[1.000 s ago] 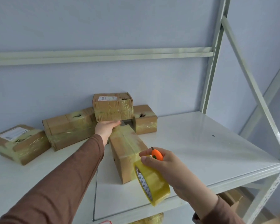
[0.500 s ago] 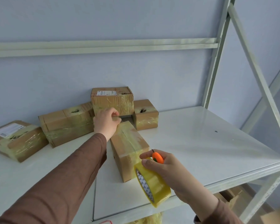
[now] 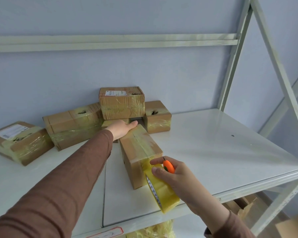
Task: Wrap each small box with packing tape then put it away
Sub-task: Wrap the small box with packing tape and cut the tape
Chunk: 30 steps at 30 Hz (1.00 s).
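A long taped cardboard box (image 3: 140, 152) lies on the white shelf (image 3: 213, 152), its near end toward me. My left hand (image 3: 121, 129) lies flat with straight fingers on the box's far end. My right hand (image 3: 174, 176) grips a yellow roll of packing tape (image 3: 162, 191) at the box's near end, with a small orange cutter (image 3: 169, 166) held against the roll. Tape runs from the roll onto the box's near face.
Several taped boxes stand along the wall: one stacked on top (image 3: 121, 104), one at its right (image 3: 157, 115), a long one at left (image 3: 72, 125), one at far left (image 3: 19, 142). Shelf posts and a diagonal brace (image 3: 279, 74) rise at right. More boxes lie below (image 3: 239, 205).
My left hand has uncurled from the stacked box's edge and now lies flat on the long box's far end. The right hand with the roll stays at the near end.
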{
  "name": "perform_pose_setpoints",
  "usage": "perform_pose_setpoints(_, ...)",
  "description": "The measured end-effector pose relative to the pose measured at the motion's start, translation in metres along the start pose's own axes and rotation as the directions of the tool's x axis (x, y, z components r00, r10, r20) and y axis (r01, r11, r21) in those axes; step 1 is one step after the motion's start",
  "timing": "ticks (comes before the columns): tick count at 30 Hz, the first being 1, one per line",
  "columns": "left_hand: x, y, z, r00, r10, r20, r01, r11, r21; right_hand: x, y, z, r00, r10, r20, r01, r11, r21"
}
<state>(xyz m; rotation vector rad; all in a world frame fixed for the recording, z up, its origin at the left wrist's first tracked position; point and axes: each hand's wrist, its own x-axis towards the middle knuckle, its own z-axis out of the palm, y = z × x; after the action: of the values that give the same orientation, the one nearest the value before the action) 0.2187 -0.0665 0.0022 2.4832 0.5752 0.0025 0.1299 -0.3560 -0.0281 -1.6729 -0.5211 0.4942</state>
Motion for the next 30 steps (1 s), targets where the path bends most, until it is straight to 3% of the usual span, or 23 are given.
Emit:
perform_pose_setpoints(1, -0.002, 0.003, 0.003, 0.999, 0.004, -0.043, -0.002, 0.999, 0.042, 0.000, 0.002, 0.000, 1.000, -0.002, -0.003, 0.002, 1.000, -0.003)
perform_pose_setpoints(3, -0.012, 0.004, 0.008, 0.946, 0.123, -0.299, -0.074, 0.982, 0.172, -0.001, 0.004, 0.000, 1.000, 0.002, -0.001, -0.002, 1.000, -0.009)
perform_pose_setpoints(5, -0.030, 0.000, 0.008, 0.742, 0.421, -0.522, -0.304, 0.905, 0.298, -0.003, 0.005, 0.001, 1.000, -0.010, 0.001, 0.010, 1.000, -0.024)
perform_pose_setpoints(6, -0.040, 0.000, 0.004, 0.666, 0.552, -0.502, -0.442, 0.834, 0.330, -0.003, 0.005, 0.001, 1.000, -0.020, -0.003, 0.020, 0.999, -0.037)
perform_pose_setpoints(7, -0.051, 0.001, -0.001, 0.651, 0.634, -0.417, -0.558, 0.773, 0.303, -0.004, 0.006, 0.000, 0.999, -0.031, -0.009, 0.030, 0.998, -0.047)
perform_pose_setpoints(10, -0.087, -0.006, -0.004, 0.730, 0.682, -0.056, -0.665, 0.726, 0.175, -0.005, 0.007, -0.002, 0.999, -0.050, -0.015, 0.049, 0.998, -0.050)
perform_pose_setpoints(12, -0.103, -0.022, 0.007, 0.708, 0.699, 0.097, -0.694, 0.665, 0.277, -0.005, 0.009, -0.002, 0.999, -0.051, -0.009, 0.050, 0.998, -0.043)
perform_pose_setpoints(14, -0.113, -0.037, 0.017, 0.741, 0.647, 0.179, -0.664, 0.668, 0.336, -0.006, 0.010, 0.000, 0.998, -0.058, -0.002, 0.058, 0.997, -0.041)
perform_pose_setpoints(16, -0.114, -0.038, 0.021, 0.783, 0.597, 0.173, -0.615, 0.705, 0.352, -0.007, 0.011, 0.002, 0.998, -0.063, 0.015, 0.064, 0.997, -0.047)
perform_pose_setpoints(21, -0.114, -0.022, 0.018, 0.807, 0.588, 0.050, -0.549, 0.717, 0.429, -0.009, -0.008, 0.006, 0.994, -0.106, -0.016, 0.106, 0.994, 0.022)
perform_pose_setpoints(23, -0.113, -0.017, 0.003, 0.831, 0.556, -0.015, -0.534, 0.805, 0.258, -0.005, -0.033, 0.001, 0.981, -0.191, -0.034, 0.194, 0.966, 0.168)
perform_pose_setpoints(25, -0.108, -0.010, -0.012, 0.868, 0.493, -0.057, -0.494, 0.869, -0.018, 0.003, -0.063, -0.007, 0.954, -0.296, -0.054, 0.300, 0.926, 0.227)
perform_pose_setpoints(27, -0.101, -0.009, -0.019, 0.919, 0.389, -0.062, -0.390, 0.879, -0.275, 0.015, -0.090, -0.010, 0.913, -0.398, -0.087, 0.407, 0.905, 0.126)
perform_pose_setpoints(30, -0.091, -0.010, -0.022, 0.972, 0.206, -0.117, -0.236, 0.877, -0.418, 0.041, -0.112, -0.007, 0.877, -0.474, -0.079, 0.468, 0.880, -0.081)
